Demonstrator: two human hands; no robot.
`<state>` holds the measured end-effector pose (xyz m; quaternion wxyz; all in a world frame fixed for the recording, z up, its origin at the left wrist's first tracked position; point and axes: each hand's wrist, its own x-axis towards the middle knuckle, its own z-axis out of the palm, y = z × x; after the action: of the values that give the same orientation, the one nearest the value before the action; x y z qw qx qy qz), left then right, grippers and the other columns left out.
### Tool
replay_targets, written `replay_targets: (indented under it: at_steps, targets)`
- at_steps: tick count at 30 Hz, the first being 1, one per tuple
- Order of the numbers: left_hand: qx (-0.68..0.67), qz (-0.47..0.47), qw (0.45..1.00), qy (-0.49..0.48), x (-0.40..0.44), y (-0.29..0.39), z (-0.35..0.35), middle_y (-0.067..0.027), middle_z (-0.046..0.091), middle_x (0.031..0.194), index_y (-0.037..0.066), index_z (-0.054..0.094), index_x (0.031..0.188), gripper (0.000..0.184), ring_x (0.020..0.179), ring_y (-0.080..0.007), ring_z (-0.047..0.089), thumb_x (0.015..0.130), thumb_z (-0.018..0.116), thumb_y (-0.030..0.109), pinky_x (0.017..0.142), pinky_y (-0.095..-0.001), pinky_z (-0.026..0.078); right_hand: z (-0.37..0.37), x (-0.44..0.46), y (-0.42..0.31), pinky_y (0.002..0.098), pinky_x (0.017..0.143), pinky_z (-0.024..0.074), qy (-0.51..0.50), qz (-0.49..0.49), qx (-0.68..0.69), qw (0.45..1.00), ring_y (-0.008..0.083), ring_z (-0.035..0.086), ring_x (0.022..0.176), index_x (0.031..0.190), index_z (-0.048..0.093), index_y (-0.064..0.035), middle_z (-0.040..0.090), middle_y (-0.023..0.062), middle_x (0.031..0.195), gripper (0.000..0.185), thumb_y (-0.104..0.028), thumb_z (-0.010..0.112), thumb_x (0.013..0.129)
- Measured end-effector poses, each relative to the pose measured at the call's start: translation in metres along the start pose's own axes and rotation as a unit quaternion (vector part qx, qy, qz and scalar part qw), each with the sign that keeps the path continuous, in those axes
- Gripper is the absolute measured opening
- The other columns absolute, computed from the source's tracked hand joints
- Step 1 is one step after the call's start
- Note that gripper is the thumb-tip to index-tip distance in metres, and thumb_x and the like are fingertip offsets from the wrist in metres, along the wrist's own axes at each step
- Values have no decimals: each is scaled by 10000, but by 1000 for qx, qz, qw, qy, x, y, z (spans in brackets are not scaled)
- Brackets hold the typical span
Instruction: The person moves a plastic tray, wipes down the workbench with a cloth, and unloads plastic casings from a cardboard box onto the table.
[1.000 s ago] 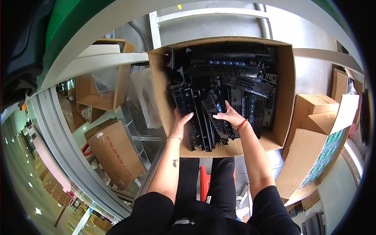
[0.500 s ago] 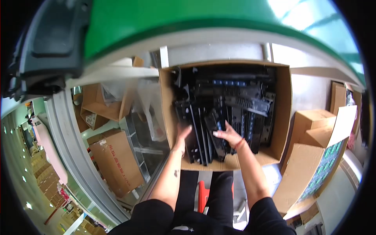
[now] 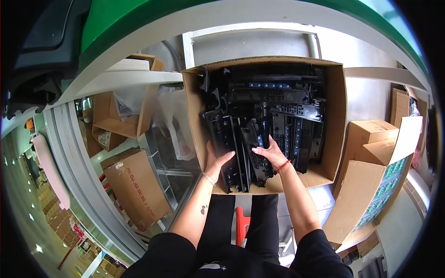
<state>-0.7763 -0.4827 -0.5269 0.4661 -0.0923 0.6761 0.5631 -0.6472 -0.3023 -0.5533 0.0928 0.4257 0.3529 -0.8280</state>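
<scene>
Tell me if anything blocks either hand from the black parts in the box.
Nothing visible does. The left hand has its thumb over the long black parts; the right hand has its thumb on a slanted black part. The cardboard box is open above them.

Red-lettered carton (image 3: 138, 194), grey rail (image 3: 85, 185), green panel (image 3: 103, 23)

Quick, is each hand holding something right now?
Left hand: thumb over a black plastic strip; grip cannot be told.
Right hand: thumb against another black strip; grip cannot be told.
</scene>
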Motion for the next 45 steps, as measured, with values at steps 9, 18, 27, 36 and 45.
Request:
replay_targets:
  at_steps: [9, 18, 27, 36, 45]
  targets:
    - [-40, -33, 998, -31, -21, 11, -10, -86, 495, 1170, 96, 277, 1319, 777, 1107, -219, 465, 695, 734, 170, 973, -359, 355, 15, -37, -35, 316, 938, 422, -2, 21, -5, 1000, 229, 570, 1039, 1360, -98, 114, 515, 217, 1190, 1234, -183, 845, 622]
    - [-60, -30, 995, -71, -138, 159, 17, -147, 439, 1242, 14, 239, 1320, 859, 1153, -242, 439, 663, 767, 179, 995, -360, 345, 85, -164, -130, 317, 890, 463, -1, -68, -7, 998, 179, 567, 1002, 1277, 371, -36, 549, 101, 1151, 733, -56, 781, 670]
    - [-24, 64, 982, -175, -238, 349, 88, -95, 505, 1173, 61, 338, 1296, 675, 1093, -202, 491, 734, 705, 138, 924, -342, 412, 145, -337, -297, 307, 826, 483, 45, -151, 14, 987, 175, 580, 914, 1260, 397, -35, 564, 86, 1096, 639, -87, 737, 722]
    - [5, 51, 960, -276, -145, 545, 109, -55, 661, 916, 66, 614, 1044, 370, 772, -169, 640, 771, 667, 310, 706, -315, 529, 163, -237, -476, 294, 727, 518, -47, -255, -43, 965, 173, 627, 797, 1089, 540, 58, 635, 89, 936, 515, -304, 713, 767]
    - [146, 95, 978, -114, -55, 560, 98, -123, 643, 1026, 24, 609, 1056, 492, 913, -246, 624, 788, 612, 437, 806, -369, 496, 172, -146, -493, 290, 716, 517, 87, -188, -143, 968, 167, 634, 804, 1061, 571, 73, 645, 110, 942, 663, -469, 723, 712]
